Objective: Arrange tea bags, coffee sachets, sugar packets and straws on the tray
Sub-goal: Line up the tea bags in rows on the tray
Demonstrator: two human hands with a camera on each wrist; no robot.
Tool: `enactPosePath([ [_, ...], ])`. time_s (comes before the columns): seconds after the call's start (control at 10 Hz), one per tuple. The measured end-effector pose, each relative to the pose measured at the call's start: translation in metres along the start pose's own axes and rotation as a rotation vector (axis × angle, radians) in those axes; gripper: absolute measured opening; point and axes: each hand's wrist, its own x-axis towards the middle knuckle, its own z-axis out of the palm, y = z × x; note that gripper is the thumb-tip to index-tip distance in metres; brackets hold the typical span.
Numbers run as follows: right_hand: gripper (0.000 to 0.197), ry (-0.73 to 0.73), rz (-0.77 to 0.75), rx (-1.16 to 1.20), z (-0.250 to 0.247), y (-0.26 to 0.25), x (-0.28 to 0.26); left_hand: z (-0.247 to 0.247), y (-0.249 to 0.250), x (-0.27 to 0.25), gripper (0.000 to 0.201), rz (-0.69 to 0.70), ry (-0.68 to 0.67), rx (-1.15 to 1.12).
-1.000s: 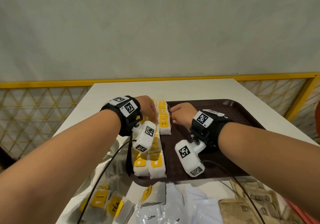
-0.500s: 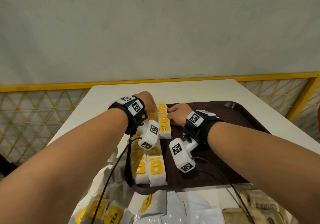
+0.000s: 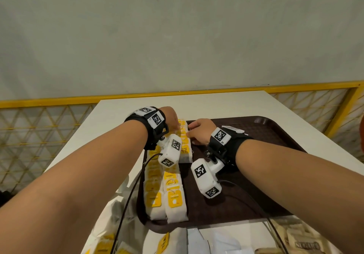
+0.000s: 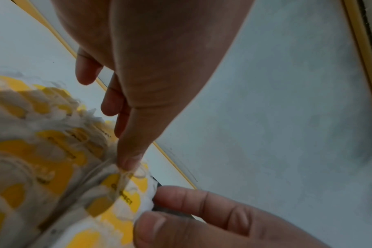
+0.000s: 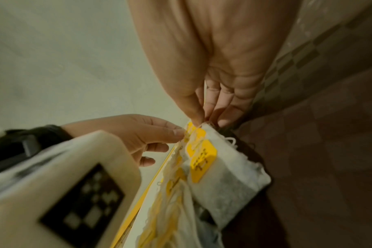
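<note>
Two rows of white tea bags (image 3: 175, 198) with yellow tags lie along the left side of the brown tray (image 3: 266, 155). Both hands meet at the rows' far end. My left hand (image 3: 171, 119) has its thumb tip (image 4: 129, 160) pressed on a tea bag's string, and its fingers (image 4: 109, 104) are loose and apart. My right hand (image 3: 198, 130) pinches the top edge of the farthest tea bag (image 5: 225, 169) between thumb and fingers (image 5: 223, 117). That pinch also shows in the left wrist view, on the white edge (image 4: 145, 207).
Loose tea bags (image 3: 102, 246), white coffee sachets (image 3: 197, 240) and brown sugar packets (image 3: 299, 242) lie on the white table (image 3: 197, 104) in front of the tray. A yellow mesh railing (image 3: 59, 102) runs behind it. Black cables trail from both wrists.
My right hand has shifted a little left, onto the far end of the tea bag row. The left hand has stayed at the far end of the rows.
</note>
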Motion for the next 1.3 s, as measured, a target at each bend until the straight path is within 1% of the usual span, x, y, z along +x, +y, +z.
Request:
enactPosePath([
  [0.1, 0.014, 0.019, 0.029, 0.049, -0.001, 0.002, 0.0, -0.002, 0.002, 0.003, 0.038, 0.002, -0.011, 0.021],
  [0.2, 0.015, 0.008, 0.039, 0.054, -0.001, 0.001, 0.001, 0.001, 0.002, 0.009, 0.037, -0.009, -0.018, 0.021],
  [0.3, 0.018, -0.028, 0.011, 0.01, -0.001, 0.001, 0.003, 0.001, 0.002, 0.008, 0.035, -0.027, -0.019, -0.005],
  [0.4, 0.018, -0.032, 0.004, 0.017, -0.003, 0.0, 0.002, 0.0, -0.001, 0.007, 0.032, -0.054, -0.042, -0.091],
  [0.5, 0.014, -0.032, 0.021, 0.043, -0.007, 0.002, -0.002, 0.001, -0.006, 0.007, 0.031, -0.047, -0.022, -0.126],
  [0.6, 0.018, -0.007, 0.02, 0.048, -0.008, 0.005, -0.006, 0.001, -0.009, 0.004, 0.031, -0.059, -0.015, -0.103],
  [0.7, 0.012, 0.007, 0.017, 0.082, -0.008, 0.006, -0.011, 0.0, -0.013, 0.002, 0.033, -0.063, 0.033, -0.145],
  [0.8, 0.015, -0.022, 0.003, 0.084, -0.008, 0.004, -0.014, -0.003, -0.015, -0.007, 0.033, -0.06, 0.05, -0.18],
  [0.9, 0.016, -0.016, -0.01, 0.074, -0.008, 0.003, -0.018, -0.005, -0.017, -0.017, 0.031, -0.04, 0.061, -0.217],
  [1.0, 0.021, 0.002, 0.011, 0.078, -0.011, 0.004, -0.022, -0.005, -0.017, -0.026, 0.029, -0.025, 0.062, -0.223],
  [1.1, 0.022, -0.047, 0.019, 0.073, -0.009, 0.004, -0.029, -0.003, -0.014, -0.034, 0.027, -0.017, 0.059, -0.247],
  [1.2, 0.024, -0.05, 0.013, 0.069, -0.004, -0.002, -0.037, -0.001, -0.011, -0.043, 0.023, -0.001, 0.045, -0.352],
  [1.3, 0.02, 0.004, 0.044, 0.096, -0.002, -0.005, -0.039, 0.001, -0.006, -0.055, 0.022, 0.001, 0.088, -0.494],
])
